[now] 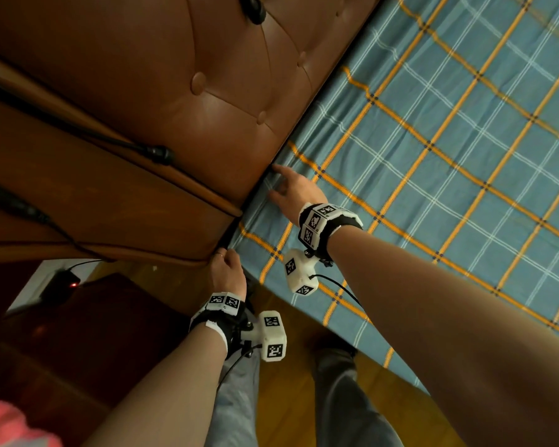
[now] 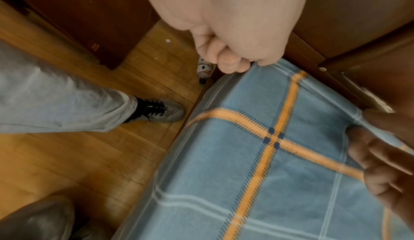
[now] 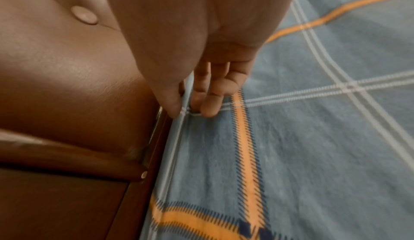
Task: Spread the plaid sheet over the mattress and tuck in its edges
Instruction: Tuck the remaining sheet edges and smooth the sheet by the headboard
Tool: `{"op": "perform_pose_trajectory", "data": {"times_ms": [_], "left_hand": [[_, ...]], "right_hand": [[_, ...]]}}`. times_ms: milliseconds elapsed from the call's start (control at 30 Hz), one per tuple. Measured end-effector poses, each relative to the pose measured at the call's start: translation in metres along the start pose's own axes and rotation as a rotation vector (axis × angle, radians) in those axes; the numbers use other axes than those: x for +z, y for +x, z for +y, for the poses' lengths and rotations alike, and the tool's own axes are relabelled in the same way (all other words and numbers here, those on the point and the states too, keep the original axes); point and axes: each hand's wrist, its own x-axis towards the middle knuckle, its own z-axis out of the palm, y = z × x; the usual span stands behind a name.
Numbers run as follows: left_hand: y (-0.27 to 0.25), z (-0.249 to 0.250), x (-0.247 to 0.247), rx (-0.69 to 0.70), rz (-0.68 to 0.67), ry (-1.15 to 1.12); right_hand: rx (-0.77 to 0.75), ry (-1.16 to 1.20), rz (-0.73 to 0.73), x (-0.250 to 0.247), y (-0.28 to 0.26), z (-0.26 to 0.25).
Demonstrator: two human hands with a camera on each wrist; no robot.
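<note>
The blue plaid sheet (image 1: 433, 156) with orange and white lines lies spread over the mattress, which it hides. My left hand (image 1: 226, 266) is at the bed's near corner by the headboard, and in the left wrist view its curled fingers (image 2: 233, 61) pinch the sheet (image 2: 268, 173) at the corner's edge. My right hand (image 1: 288, 188) lies further along the head end. In the right wrist view its straight fingertips (image 3: 208, 109) press the sheet (image 3: 313, 137) down at the gap beside the headboard.
A brown tufted leather headboard (image 1: 175, 91) borders the sheet's head end, with black cables (image 1: 78, 130) across it. A dark wooden nightstand (image 1: 94, 333) stands left of the corner. On the wooden floor (image 2: 78, 155) lie a small bottle (image 2: 205, 68) and my shoe (image 2: 161, 110).
</note>
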Motion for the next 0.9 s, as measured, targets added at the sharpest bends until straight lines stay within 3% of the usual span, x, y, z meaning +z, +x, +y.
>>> {"op": "perform_pose_trajectory", "data": {"times_ms": [167,333,400,533,700,900], "left_hand": [[0.008,-0.002,0.003,-0.048,-0.015,-0.034],[0.012,-0.005,-0.006,-0.203,-0.147,-0.076],[0.01,-0.005,-0.008,-0.172,-0.175,-0.078],[0.003,0.0,-0.007,-0.137,-0.222,-0.114],[0.007,0.002,-0.003,-0.065,-0.204,0.023],[0.005,0.011,-0.006,0.02,-0.186,0.15]], "right_hand": [[0.004,-0.203,-0.026,0.001,0.007,-0.004],[0.006,-0.219,-0.028,0.003,0.014,-0.005],[0.025,-0.108,0.0,0.003,0.012,-0.006],[0.187,0.17,0.19,-0.007,0.01,0.001],[0.262,0.051,0.006,-0.016,0.019,0.001],[0.312,0.048,0.03,-0.014,0.035,-0.005]]}}
